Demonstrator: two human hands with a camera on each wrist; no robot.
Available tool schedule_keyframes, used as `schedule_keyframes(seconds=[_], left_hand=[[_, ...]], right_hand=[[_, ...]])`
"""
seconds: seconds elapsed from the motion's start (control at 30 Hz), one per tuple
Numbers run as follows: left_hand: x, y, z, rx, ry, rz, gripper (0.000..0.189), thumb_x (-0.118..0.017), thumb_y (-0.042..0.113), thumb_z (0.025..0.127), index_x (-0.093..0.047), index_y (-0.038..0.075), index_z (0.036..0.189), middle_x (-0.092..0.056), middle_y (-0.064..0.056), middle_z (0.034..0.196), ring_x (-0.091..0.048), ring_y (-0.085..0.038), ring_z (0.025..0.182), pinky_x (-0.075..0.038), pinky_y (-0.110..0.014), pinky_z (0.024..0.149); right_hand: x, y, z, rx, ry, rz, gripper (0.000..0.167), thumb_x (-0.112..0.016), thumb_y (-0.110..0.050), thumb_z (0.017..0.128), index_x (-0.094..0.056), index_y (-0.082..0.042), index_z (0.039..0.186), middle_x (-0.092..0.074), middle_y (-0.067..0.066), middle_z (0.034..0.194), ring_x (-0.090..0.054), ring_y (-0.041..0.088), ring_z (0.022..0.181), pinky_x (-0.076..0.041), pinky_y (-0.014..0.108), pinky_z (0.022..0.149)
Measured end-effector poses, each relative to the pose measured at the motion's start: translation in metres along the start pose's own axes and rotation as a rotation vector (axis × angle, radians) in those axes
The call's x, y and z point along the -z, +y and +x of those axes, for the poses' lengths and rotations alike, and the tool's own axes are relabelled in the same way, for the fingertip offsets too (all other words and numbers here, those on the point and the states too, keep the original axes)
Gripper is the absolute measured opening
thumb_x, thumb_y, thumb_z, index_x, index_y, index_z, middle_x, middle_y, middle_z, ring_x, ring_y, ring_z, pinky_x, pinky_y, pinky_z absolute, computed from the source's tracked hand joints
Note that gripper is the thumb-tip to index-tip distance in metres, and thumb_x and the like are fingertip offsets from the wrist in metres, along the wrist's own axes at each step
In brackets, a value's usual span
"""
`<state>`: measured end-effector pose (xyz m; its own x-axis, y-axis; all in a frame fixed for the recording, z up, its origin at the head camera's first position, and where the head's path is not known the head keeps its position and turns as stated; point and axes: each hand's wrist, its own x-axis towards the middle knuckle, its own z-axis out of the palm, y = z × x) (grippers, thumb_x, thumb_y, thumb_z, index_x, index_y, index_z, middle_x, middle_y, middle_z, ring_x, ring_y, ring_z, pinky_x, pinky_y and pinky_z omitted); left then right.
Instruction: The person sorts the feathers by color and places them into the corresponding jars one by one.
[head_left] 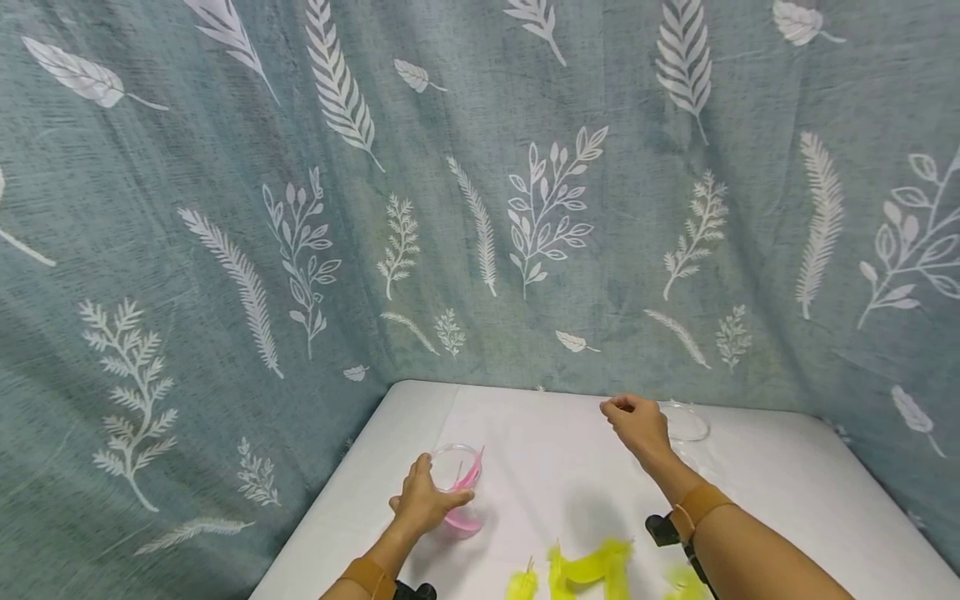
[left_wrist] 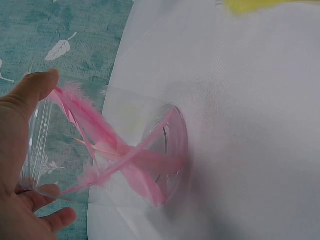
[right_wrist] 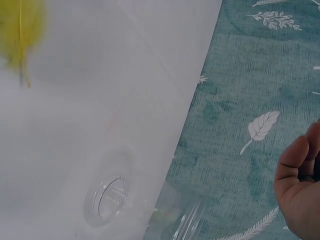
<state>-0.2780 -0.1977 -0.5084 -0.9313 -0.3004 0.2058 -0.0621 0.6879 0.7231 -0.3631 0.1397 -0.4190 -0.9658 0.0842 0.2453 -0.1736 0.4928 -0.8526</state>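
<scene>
My left hand [head_left: 425, 500] grips a clear plastic jar [left_wrist: 41, 135] near its mouth, thumb on one side and fingers on the other. Pink feathers [left_wrist: 107, 132] lie crossed inside it; its base sits on the table. My right hand [head_left: 636, 423] is in the air above the far part of the table, fingers loosely curled, with nothing visible in them. Just beside it, to the right, stands a second clear jar [head_left: 707, 427], whose base [right_wrist: 107, 200] also shows in the right wrist view. No feathers show inside this jar.
Several yellow feathers [head_left: 585, 571] lie along the near side of the white table [head_left: 525, 467]. One yellow feather [right_wrist: 21, 30] at the right looks blurred. A green curtain with white leaf prints [head_left: 465, 250] hangs behind the table and along its left side.
</scene>
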Motion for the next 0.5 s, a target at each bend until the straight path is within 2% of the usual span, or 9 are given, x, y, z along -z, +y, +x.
schedule_keyframes(seconds=[0.23,0.5], left_hand=[[0.0,-0.003,-0.001,0.005,-0.002,0.004,0.108,-0.091,0.046,0.057,-0.039,0.0,0.139,-0.048,-0.021,0.133,-0.049,-0.038,0.118,-0.028,-0.06,0.081],[-0.001,-0.003,0.0,-0.003,-0.008,0.005,0.107,-0.091,0.047,0.056,-0.04,0.001,0.139,-0.049,-0.02,0.133,-0.049,-0.038,0.118,-0.027,-0.06,0.082]], right_hand=[[0.015,0.009,0.001,0.011,0.026,-0.061,0.029,-0.062,-0.031,0.092,-0.07,-0.005,0.1,-0.067,0.005,0.085,-0.061,0.023,0.079,-0.047,0.036,0.066],[0.036,0.029,0.001,-0.014,0.03,-0.112,0.036,-0.061,-0.036,0.092,-0.069,-0.004,0.106,-0.064,0.008,0.091,-0.057,0.027,0.084,-0.045,0.039,0.067]])
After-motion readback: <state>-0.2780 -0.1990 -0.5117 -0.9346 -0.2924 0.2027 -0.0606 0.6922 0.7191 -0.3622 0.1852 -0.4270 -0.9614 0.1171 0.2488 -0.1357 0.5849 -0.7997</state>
